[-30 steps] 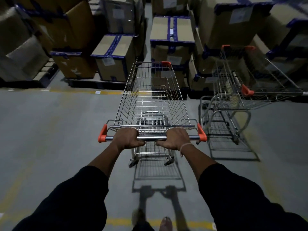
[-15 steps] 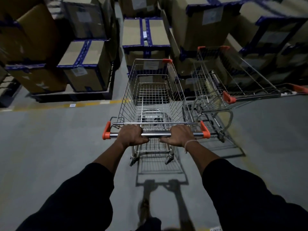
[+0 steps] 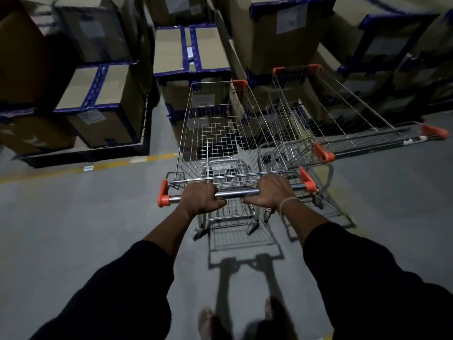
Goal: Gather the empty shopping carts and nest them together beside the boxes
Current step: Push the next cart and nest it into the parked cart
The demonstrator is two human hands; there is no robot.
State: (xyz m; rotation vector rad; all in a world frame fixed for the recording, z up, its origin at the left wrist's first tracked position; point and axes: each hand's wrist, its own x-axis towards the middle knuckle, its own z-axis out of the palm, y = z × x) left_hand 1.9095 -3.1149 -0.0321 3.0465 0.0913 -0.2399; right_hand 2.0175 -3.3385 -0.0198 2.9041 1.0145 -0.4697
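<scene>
**Cart in hand, second cart just off to the right**

Both my hands are on the handlebar (image 3: 236, 193) of the cart I push (image 3: 220, 133). My left hand (image 3: 202, 198) has its fingers curled over the bar near the left orange end cap, and my right hand (image 3: 273, 192) wraps it near the right cap. The basket's long axis runs straight away from me toward the stacked boxes (image 3: 191, 52).

Taking my cart as the landmark: the parked cart (image 3: 326, 111) stands just beside it on the right, its near corner close to my right hand. Its own handle (image 3: 382, 141) points out to the right, so its long axis lies across mine rather than in line with it. I judge that nesting needs my cart swung round behind that handle end, and the right hand is the nearer one for steering there.

The boxes sit directly ahead of my cart's nose, very near it. I cannot tell whether the two baskets' wires touch where they overlap. The parked cart's wheels are mostly hidden behind my cart, and the whole scene is dim and blurred at the edges.
</scene>
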